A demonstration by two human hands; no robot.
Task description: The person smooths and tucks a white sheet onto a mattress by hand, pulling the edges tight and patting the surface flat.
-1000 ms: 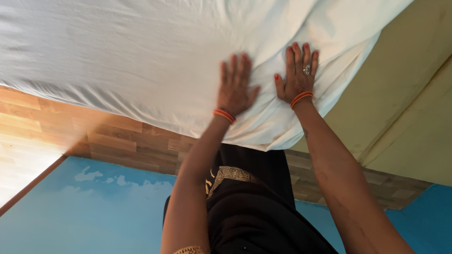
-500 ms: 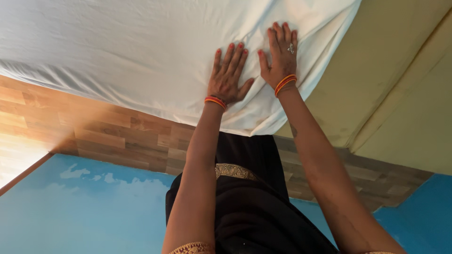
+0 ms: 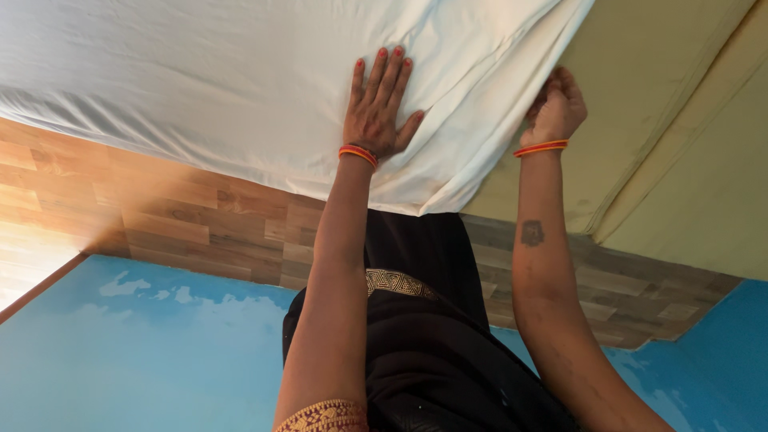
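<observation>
White bedsheet [image 3: 224,72] fills the upper part of the head view from nine o'clock across to about one o'clock, its loose corner hanging down toward the middle of the frame over a yellowish mattress [image 3: 640,104] that is bare at two and three o'clock. Left hand [image 3: 378,104] lies flat on the sheet just above centre, palm down, fingers straight and slightly spread and pointing toward twelve o'clock, the thumb stuck out toward the right; it grips nothing and only presses on the cloth. Right hand [image 3: 556,108], at about one o'clock from centre, is curled closed on the sheet's right edge where the cloth meets the bare mattress, the knuckles toward the camera (how much fabric sits inside the fist cannot be made out). The two hands are near each other but apart, with a creased stretch of sheet between them. Each wrist wears orange-and-red bangles [image 3: 358,154], and the right forearm carries a small dark mark. Wood-pattern floor [image 3: 160,216] runs in a band from nine o'clock to four o'clock below the sheet, and a blue surface with pale patches [image 3: 136,344] covers seven and eight o'clock. Black garment with a gold patterned band [image 3: 400,286] sits at six o'clock between the arms.
</observation>
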